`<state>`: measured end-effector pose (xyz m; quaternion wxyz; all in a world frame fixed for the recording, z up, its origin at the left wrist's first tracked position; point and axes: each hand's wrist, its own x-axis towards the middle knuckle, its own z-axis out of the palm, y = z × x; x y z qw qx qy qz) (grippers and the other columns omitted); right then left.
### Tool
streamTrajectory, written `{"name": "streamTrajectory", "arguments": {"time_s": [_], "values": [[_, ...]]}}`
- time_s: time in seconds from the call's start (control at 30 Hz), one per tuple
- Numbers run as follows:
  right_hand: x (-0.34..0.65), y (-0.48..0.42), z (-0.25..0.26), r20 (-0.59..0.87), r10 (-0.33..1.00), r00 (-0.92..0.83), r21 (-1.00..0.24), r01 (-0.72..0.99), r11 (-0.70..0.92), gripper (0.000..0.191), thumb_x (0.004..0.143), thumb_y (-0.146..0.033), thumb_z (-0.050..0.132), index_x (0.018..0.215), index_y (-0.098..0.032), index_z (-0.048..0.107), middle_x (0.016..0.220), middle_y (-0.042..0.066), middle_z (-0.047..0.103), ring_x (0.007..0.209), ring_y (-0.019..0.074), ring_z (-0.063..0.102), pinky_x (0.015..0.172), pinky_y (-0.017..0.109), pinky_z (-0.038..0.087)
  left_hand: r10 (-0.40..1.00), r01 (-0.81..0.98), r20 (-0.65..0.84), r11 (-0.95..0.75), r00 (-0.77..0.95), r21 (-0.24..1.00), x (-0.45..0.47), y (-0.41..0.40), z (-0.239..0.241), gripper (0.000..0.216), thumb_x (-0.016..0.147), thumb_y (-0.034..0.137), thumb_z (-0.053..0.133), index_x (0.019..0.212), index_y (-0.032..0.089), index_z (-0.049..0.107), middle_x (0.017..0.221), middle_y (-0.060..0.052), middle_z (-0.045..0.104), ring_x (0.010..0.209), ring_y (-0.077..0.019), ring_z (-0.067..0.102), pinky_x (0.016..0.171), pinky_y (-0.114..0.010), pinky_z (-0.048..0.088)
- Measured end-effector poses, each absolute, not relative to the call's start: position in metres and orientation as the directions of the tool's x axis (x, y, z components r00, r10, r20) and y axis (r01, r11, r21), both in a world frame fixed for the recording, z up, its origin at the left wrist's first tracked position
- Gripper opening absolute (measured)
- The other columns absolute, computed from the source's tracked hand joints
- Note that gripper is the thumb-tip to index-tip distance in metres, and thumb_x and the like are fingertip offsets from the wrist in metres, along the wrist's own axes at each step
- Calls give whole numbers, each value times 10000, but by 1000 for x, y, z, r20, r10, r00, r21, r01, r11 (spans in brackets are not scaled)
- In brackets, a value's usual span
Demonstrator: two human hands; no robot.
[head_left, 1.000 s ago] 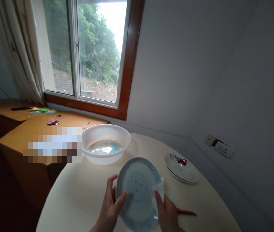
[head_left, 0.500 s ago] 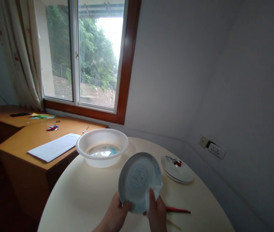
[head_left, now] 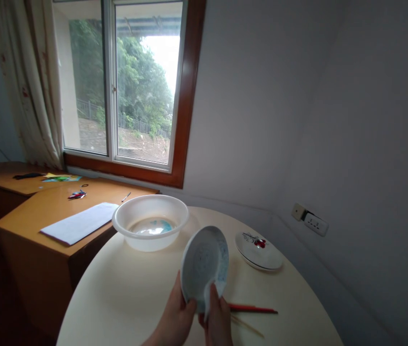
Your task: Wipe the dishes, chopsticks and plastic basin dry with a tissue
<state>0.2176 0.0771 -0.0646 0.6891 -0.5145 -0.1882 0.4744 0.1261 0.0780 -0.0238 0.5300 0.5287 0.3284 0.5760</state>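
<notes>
A pale plate (head_left: 200, 262) with a faint blue pattern is held up, tilted, above the round table. My left hand (head_left: 178, 310) grips its lower left rim, thumb on the front face. At the lower right rim, my right hand (head_left: 218, 317) pinches a white cloth or tissue (head_left: 208, 295) against the plate, thumb on top. Red chopsticks (head_left: 254, 308) and light wooden chopsticks (head_left: 247, 327) lie on the table just right of my right hand, partly hidden by it.
On the cream round table (head_left: 117, 293) stands a white plastic basin (head_left: 151, 242) with some liquid in it. White plates with a red flower print (head_left: 261, 254) lie at the right. A wooden desk (head_left: 19, 216) bearing a white paper sheet (head_left: 81, 223) adjoins the left side.
The plate has turned and tilted, so it now looks narrower. Both hands moved with it, the right hand shifting left. The view has moved slightly.
</notes>
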Motion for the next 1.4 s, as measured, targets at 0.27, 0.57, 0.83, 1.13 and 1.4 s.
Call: {"name": "streamTrajectory", "arguments": {"time_s": [0.27,0.57,0.83,1.13,1.4], "values": [[228,82,-49,-59,858,510,-957,-274,97,567,541,-737,559,598,-176,493,399,-44,438,352,97,386,330,229,303,905,-207,256,-194,339,959,83,88,33,645,544,60,565,1171,204,521,1126,-65,604,1063,-276,515,830,-345,452],[223,85,-59,-120,896,427,-955,-297,13,599,465,-769,570,522,-186,450,327,-65,375,302,79,345,326,223,298,883,-180,398,-362,248,915,91,92,4,831,548,64,526,1346,184,325,1406,-104,368,1310,-302,257,1058,-427,223],[221,84,-54,-97,878,468,-959,-281,43,521,604,-703,522,601,-183,492,380,-59,392,341,96,356,338,232,306,958,-236,272,-244,94,941,94,86,17,841,612,118,503,1384,210,179,1330,-110,453,1244,-295,374,961,-415,371],[262,89,-50,171,879,444,-980,168,106,571,580,-742,488,497,-177,483,424,-5,444,419,131,395,399,253,314,902,-120,273,-246,336,962,77,101,15,909,477,29,433,1355,239,326,1405,-37,380,1295,-289,275,993,-410,332],[264,84,-41,338,871,356,-894,412,178,580,706,-696,399,554,-154,541,470,11,484,473,138,415,461,244,322,868,-64,92,-69,488,996,42,126,32,812,440,4,443,1193,282,560,1112,-19,626,991,-286,544,618,-265,486]]}}
